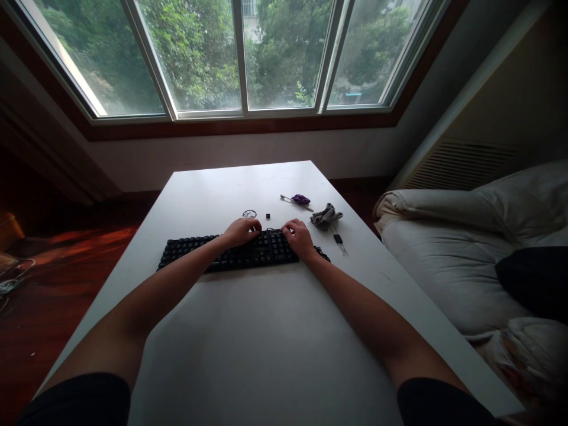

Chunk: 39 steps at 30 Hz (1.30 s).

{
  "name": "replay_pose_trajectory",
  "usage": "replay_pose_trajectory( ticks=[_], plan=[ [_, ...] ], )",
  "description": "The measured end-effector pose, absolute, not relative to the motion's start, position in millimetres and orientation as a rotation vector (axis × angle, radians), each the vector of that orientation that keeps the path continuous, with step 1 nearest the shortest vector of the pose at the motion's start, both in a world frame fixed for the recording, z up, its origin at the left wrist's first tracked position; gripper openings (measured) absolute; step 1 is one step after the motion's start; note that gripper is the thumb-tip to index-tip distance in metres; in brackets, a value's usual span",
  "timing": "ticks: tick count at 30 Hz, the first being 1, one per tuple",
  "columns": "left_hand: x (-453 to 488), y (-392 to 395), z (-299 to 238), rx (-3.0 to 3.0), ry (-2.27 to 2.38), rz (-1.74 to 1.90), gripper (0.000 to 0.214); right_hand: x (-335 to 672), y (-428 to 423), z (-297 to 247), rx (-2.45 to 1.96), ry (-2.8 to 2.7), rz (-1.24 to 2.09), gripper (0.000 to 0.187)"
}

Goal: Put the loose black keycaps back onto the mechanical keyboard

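Observation:
A black keyboard (217, 260) lies across the white table. My left hand (241, 232) is over its upper middle edge, thumb and fingers curled together; whatever may be between the fingertips is hidden. At the keyboard's right end, my right hand (299, 238) holds the edge with bent fingers. A small black keycap (267, 216) sits just beyond the keyboard, between the hands. Left of it is a thin ring-shaped item (249, 213), partly behind my left hand. The keyboard's dark cable (321, 254) is bunched beside my right wrist.
On the table's right lie a toothbrush (284, 197), a purple bundle (300, 200), a crumpled grey cloth (326, 216) and a small black tool with wire loops (338, 239). A pale sofa (435, 266) stands right of the table (266, 331). Windows (199, 59) are ahead.

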<state>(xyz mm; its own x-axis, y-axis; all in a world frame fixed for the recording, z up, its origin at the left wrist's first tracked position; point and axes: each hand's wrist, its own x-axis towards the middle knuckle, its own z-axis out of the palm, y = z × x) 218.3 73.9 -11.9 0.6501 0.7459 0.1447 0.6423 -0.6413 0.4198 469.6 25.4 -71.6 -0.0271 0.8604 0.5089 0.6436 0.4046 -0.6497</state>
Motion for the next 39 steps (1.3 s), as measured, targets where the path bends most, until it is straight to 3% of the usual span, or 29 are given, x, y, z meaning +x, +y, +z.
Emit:
replay_pose_trajectory(
  ticks=[10, 20, 27, 39],
  plan=[
    [227, 69, -5, 2.648, 1.235, 0.351, 0.023, 468, 23, -66, -1.326, -1.750, 0.310, 0.023],
    [218, 80, -4, 2.762, 1.092, 0.248, 0.022, 467, 23, -66, -1.314, -1.759, 0.283, 0.023],
    [223, 73, -5, 2.707, 1.091, 0.389, 0.026, 466, 23, -65, -1.316, -1.761, 0.287, 0.022],
    [213, 82, -4, 2.888, 0.926, 0.191, 0.028, 467, 23, -66, -1.322, -1.762, 0.289, 0.021]
  ],
)
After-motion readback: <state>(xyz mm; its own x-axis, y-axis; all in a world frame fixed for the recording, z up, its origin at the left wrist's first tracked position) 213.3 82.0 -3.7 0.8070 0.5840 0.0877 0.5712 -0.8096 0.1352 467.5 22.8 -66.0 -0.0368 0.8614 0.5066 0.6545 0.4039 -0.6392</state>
